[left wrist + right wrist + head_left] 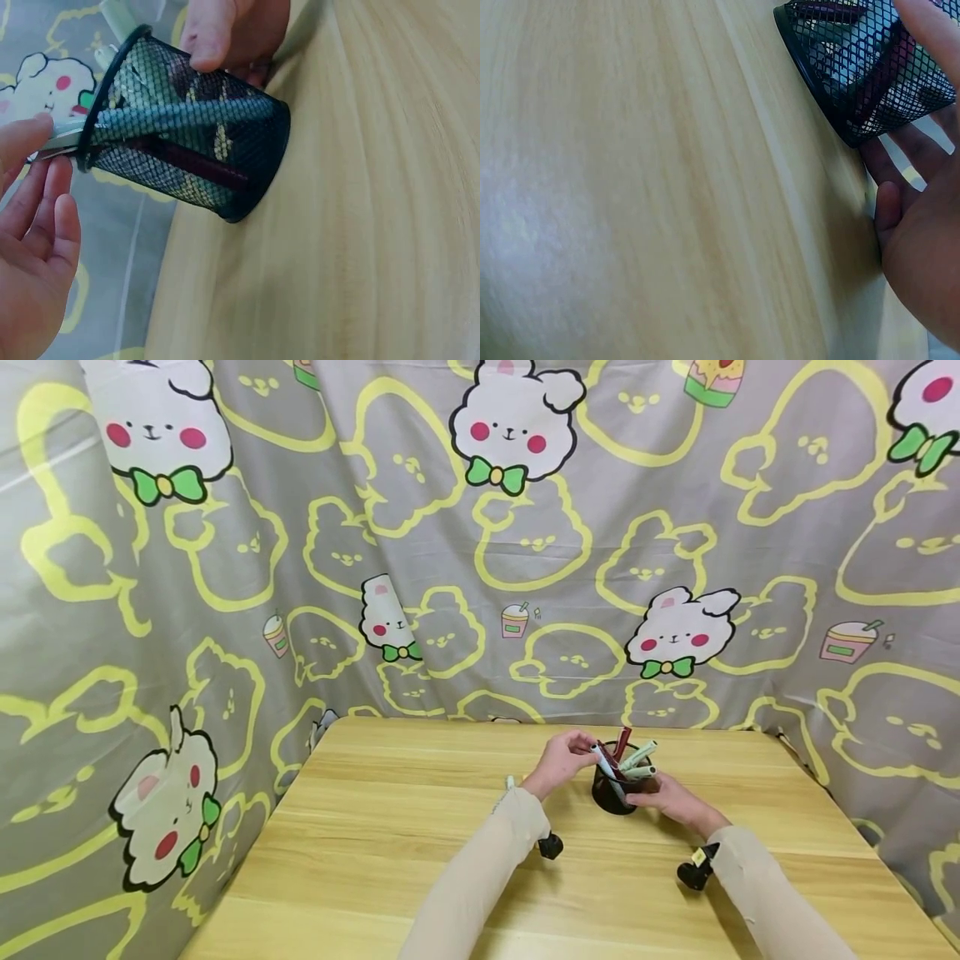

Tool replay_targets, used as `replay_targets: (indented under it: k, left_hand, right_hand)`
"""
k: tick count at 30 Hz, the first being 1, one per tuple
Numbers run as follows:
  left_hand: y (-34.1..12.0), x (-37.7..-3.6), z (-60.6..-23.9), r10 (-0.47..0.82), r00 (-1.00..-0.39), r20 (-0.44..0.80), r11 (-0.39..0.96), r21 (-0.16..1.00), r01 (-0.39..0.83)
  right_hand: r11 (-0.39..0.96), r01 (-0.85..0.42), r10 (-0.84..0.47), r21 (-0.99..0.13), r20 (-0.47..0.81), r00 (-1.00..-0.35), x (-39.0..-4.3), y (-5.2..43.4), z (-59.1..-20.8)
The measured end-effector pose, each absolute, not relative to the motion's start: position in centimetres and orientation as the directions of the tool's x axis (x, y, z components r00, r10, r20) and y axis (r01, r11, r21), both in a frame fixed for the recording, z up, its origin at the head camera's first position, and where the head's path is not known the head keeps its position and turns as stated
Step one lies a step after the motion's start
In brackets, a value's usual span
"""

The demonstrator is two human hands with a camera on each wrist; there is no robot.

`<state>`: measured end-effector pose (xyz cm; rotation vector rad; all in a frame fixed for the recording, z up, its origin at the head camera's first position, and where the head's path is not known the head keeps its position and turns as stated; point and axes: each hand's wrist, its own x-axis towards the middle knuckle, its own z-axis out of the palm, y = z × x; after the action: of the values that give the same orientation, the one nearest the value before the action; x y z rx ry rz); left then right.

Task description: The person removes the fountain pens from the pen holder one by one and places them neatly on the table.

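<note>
- Black mesh pen cup (pixel 613 793): stands upright on the wooden table (pixel 390 827), right of centre and nearer the far edge than the near one. Several pens (pixel 637 756) lean out over its rim toward 1 o'clock.
- Left hand (pixel 558 762): at the cup's 9 o'clock. Thumb and fingertips pinch the top of a pale pen (pixel 603 757) that slants down into the cup; the left-wrist view shows the remaining fingers (pixel 45 225) loosely spread.
- Right hand (pixel 671 797): at the cup's 3 o'clock, fingers curled round the mesh wall and steadying it.
- Open room: bare tabletop runs wide from 6 to 9 o'clock of the cup; a narrower strip lies between cup and far edge at 12 o'clock.
- Edges: a patterned curtain (pixel 480 543) hangs close behind the far edge and wraps both sides.
</note>
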<state>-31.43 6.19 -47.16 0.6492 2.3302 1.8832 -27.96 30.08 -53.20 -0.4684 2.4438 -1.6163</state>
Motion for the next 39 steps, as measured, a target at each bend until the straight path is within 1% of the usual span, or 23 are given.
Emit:
replay_targets:
  k: [3,8,14,19,26,30,34,39]
  left_hand:
    - [6.0,-31.4,-46.8,0.356,-0.912,0.203,0.17,0.946,0.277]
    - [5.6,-31.6,-46.2,0.334,-0.91,0.247,0.169,0.934,0.316]
    - [4.9,-32.0,-45.8,0.254,-0.924,0.285,0.087,0.945,0.316]
    - [4.1,-32.2,-45.3,0.193,-0.93,0.314,0.019,0.946,0.324]
    - [2.8,-30.5,-43.3,0.143,-0.938,0.317,-0.017,0.948,0.318]
    - [2.8,-31.2,-45.0,0.13,-0.949,0.285,-0.041,0.958,0.283]
    - [2.7,-32.3,-47.3,0.121,-0.966,0.227,-0.039,0.974,0.224]
    - [2.4,-32.7,-47.6,0.098,-0.97,0.222,-0.044,0.975,0.219]
  right_hand:
    - [0.363,-0.165,-0.35,-0.917,0.03,-0.936,-27.9,30.0,-53.1]
    - [0.354,-0.153,-0.342,-0.923,0.025,-0.939,-27.8,30.0,-53.0]
    - [0.351,-0.157,-0.353,-0.923,0.025,-0.935,-27.8,30.0,-53.1]
    - [0.37,-0.144,-0.336,-0.918,0.012,-0.942,-27.9,30.1,-53.2]
    - [0.386,-0.148,-0.318,-0.911,0.019,-0.948,-27.8,30.1,-53.2]
    - [0.38,-0.161,-0.307,-0.911,0.04,-0.951,-27.6,29.9,-53.3]
    - [0.358,-0.183,-0.335,-0.916,0.057,-0.941,-27.5,29.9,-53.6]
    - [0.38,-0.18,-0.334,-0.907,0.047,-0.941,-27.5,29.9,-53.4]
